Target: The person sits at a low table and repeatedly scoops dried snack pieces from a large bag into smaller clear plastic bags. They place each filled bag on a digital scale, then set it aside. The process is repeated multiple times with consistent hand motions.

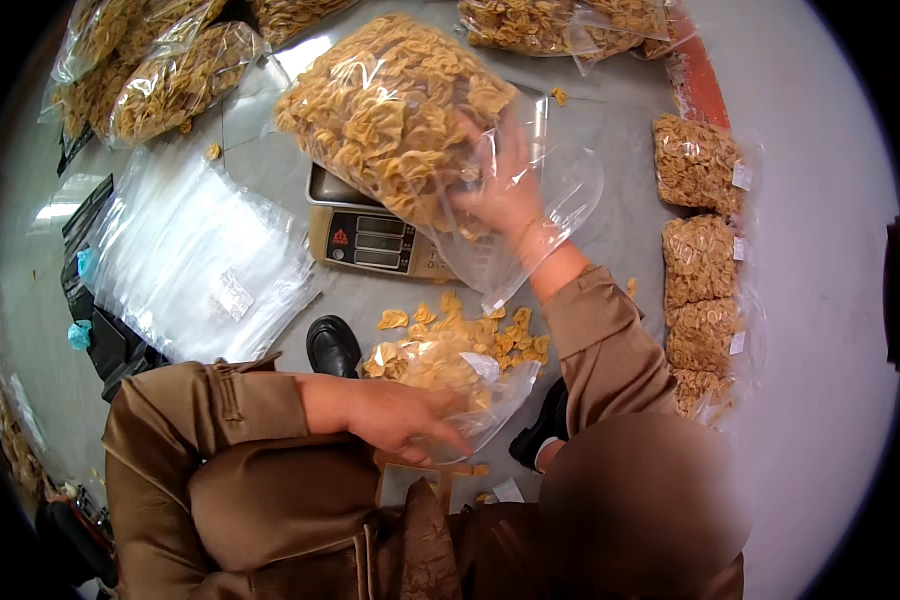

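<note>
A large clear plastic bag of dried yellowish-brown slices [390,112] lies tilted on a digital weighing scale [435,262], covering most of its metal pan. My right hand [499,180] reaches through the bag's loose mouth, fingers against the slices; whether it grips any is blurred. Below the scale, between my shoes, a smaller clear bag [506,420] holds more slices and bears a white label [481,365]. At this bag's open mouth, my left hand [401,416] holds the rim, forefinger stretched along the film. Loose slices [521,337] lie on the floor beside it.
A stack of flat clear plastic bags [195,262] lies to the left over black plastic [120,337]. Several filled, labelled bags [697,259] line the right side. Larger full bags [187,82] stand at the upper left, with others [555,26] at the top right. My black shoe [333,346] is near the scale.
</note>
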A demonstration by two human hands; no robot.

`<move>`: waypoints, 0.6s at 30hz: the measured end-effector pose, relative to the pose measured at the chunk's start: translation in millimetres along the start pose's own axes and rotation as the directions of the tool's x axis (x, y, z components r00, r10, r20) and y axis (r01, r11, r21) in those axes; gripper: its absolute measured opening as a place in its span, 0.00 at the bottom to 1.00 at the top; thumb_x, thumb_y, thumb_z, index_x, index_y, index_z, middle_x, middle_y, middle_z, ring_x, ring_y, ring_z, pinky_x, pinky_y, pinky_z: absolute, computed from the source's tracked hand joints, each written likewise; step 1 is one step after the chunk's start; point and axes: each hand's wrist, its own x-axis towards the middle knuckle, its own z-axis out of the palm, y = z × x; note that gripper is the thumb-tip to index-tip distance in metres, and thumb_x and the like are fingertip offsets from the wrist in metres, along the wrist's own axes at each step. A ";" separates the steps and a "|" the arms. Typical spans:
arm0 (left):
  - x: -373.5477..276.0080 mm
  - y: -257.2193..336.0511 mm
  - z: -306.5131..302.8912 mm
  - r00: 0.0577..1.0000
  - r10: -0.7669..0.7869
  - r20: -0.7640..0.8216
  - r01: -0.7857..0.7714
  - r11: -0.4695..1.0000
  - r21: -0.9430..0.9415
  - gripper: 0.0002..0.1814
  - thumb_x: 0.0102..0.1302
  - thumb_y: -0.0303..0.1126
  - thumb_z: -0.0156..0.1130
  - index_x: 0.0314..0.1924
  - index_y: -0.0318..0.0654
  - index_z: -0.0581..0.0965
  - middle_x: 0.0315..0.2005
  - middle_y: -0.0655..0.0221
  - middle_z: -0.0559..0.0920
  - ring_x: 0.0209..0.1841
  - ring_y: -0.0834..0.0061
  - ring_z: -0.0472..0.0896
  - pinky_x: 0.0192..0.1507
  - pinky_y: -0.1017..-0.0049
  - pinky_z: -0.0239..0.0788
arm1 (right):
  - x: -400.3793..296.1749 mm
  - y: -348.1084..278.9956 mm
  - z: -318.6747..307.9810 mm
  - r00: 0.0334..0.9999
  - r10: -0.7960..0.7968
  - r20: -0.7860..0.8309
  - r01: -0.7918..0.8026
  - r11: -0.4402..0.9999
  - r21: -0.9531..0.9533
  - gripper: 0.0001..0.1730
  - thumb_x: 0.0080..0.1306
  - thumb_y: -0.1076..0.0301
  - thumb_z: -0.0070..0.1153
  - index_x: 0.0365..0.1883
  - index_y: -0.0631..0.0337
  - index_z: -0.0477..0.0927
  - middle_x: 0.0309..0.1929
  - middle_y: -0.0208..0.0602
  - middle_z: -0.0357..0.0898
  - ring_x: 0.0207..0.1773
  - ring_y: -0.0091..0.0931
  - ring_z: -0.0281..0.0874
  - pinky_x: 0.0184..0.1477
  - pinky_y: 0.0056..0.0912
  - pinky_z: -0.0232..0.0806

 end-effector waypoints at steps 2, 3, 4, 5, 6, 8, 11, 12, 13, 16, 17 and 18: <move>6.0 -16.5 3.3 0.986 -0.133 0.098 0.136 0.990 -0.027 0.21 0.60 0.30 0.60 0.56 0.49 0.74 0.53 0.59 0.72 0.54 0.55 0.72 0.54 0.67 0.66 | 0.7 3.7 10.8 0.998 0.055 0.027 -0.056 0.998 0.027 0.55 0.37 0.56 0.72 0.67 0.41 0.62 0.68 0.56 0.50 0.65 0.52 0.57 0.65 0.46 0.58; 11.5 -15.8 -2.3 0.970 -0.192 0.149 0.200 0.979 -0.036 0.21 0.60 0.28 0.59 0.55 0.48 0.74 0.51 0.61 0.74 0.52 0.57 0.74 0.52 0.68 0.67 | 0.6 4.9 12.2 0.996 0.082 0.042 -0.083 0.996 0.035 0.54 0.37 0.57 0.73 0.66 0.42 0.63 0.68 0.56 0.50 0.64 0.51 0.58 0.64 0.45 0.59; 11.3 -6.1 -9.6 0.958 -0.265 0.109 0.259 0.964 0.065 0.21 0.60 0.27 0.57 0.54 0.47 0.75 0.46 0.65 0.77 0.47 0.61 0.77 0.48 0.68 0.69 | -1.2 3.4 12.0 0.996 0.085 0.039 -0.087 0.994 0.059 0.49 0.38 0.60 0.72 0.63 0.45 0.67 0.67 0.55 0.52 0.63 0.50 0.60 0.63 0.42 0.60; 11.2 -8.9 -9.2 0.955 -0.284 0.082 0.282 0.959 0.032 0.21 0.60 0.26 0.57 0.55 0.47 0.75 0.46 0.65 0.77 0.47 0.61 0.77 0.49 0.68 0.69 | -3.1 4.4 15.8 0.996 0.084 0.011 -0.085 0.993 0.080 0.48 0.38 0.62 0.72 0.62 0.46 0.68 0.67 0.54 0.53 0.63 0.50 0.60 0.63 0.42 0.61; 10.5 -11.2 -9.4 0.950 -0.307 0.053 0.307 0.952 0.004 0.21 0.60 0.26 0.57 0.55 0.47 0.75 0.46 0.65 0.77 0.48 0.61 0.77 0.49 0.69 0.69 | -3.3 3.9 19.1 0.996 0.080 -0.023 -0.077 0.992 0.102 0.47 0.39 0.63 0.72 0.61 0.47 0.69 0.66 0.53 0.54 0.63 0.49 0.60 0.62 0.42 0.61; 8.3 -15.0 -9.1 0.952 -0.306 -0.029 0.305 0.951 -0.049 0.21 0.61 0.25 0.56 0.55 0.47 0.75 0.46 0.65 0.76 0.48 0.60 0.76 0.50 0.69 0.69 | -1.9 10.3 20.0 0.996 0.083 -0.028 -0.077 0.982 0.173 0.42 0.42 0.65 0.70 0.60 0.47 0.70 0.64 0.50 0.58 0.62 0.47 0.63 0.60 0.41 0.64; 2.6 -16.1 -9.4 0.953 -0.262 -0.154 0.248 0.963 -0.104 0.22 0.62 0.23 0.55 0.56 0.47 0.74 0.46 0.65 0.76 0.48 0.60 0.76 0.50 0.69 0.69 | 5.0 11.0 2.3 0.989 0.142 0.049 -0.149 0.893 0.425 0.36 0.47 0.68 0.66 0.58 0.48 0.72 0.59 0.45 0.65 0.59 0.40 0.70 0.56 0.38 0.69; 1.5 -11.0 -15.4 0.952 -0.258 -0.167 0.244 0.965 -0.097 0.22 0.62 0.23 0.55 0.57 0.46 0.74 0.46 0.65 0.76 0.48 0.61 0.76 0.51 0.69 0.68 | 7.3 12.1 -2.7 0.980 0.192 0.056 -0.190 0.805 0.562 0.35 0.47 0.70 0.66 0.57 0.49 0.72 0.57 0.43 0.68 0.58 0.39 0.72 0.55 0.36 0.69; 0.7 -7.9 -19.4 0.950 -0.253 -0.180 0.241 0.967 -0.089 0.22 0.62 0.22 0.55 0.57 0.46 0.74 0.46 0.65 0.76 0.49 0.61 0.76 0.51 0.69 0.68 | 8.8 13.1 -5.5 0.968 0.239 0.070 -0.221 0.696 0.683 0.35 0.46 0.72 0.66 0.57 0.49 0.73 0.55 0.42 0.70 0.57 0.37 0.74 0.55 0.35 0.69; -0.1 -8.1 -20.2 0.954 -0.260 -0.147 0.250 0.965 -0.082 0.23 0.63 0.21 0.54 0.57 0.47 0.74 0.47 0.65 0.77 0.50 0.62 0.76 0.52 0.69 0.68 | 7.2 15.0 -14.3 0.955 0.263 0.136 -0.260 0.527 0.809 0.35 0.47 0.75 0.65 0.57 0.51 0.74 0.49 0.36 0.77 0.51 0.26 0.76 0.53 0.26 0.68; -0.1 -8.5 -20.1 0.953 -0.270 -0.138 0.260 0.962 -0.081 0.23 0.63 0.21 0.54 0.57 0.47 0.74 0.47 0.65 0.77 0.50 0.62 0.76 0.52 0.69 0.68 | 5.9 16.3 -18.2 0.949 0.267 0.168 -0.281 0.471 0.836 0.34 0.48 0.75 0.64 0.57 0.51 0.74 0.48 0.34 0.78 0.49 0.24 0.76 0.52 0.24 0.68; 0.6 -9.6 -20.0 0.956 -0.256 -0.140 0.247 0.966 -0.080 0.23 0.63 0.21 0.54 0.58 0.47 0.73 0.47 0.65 0.76 0.50 0.62 0.76 0.52 0.70 0.68 | 3.1 22.3 -19.5 0.934 0.284 0.215 -0.322 0.412 0.853 0.34 0.48 0.75 0.64 0.57 0.52 0.74 0.48 0.34 0.78 0.48 0.22 0.76 0.51 0.23 0.68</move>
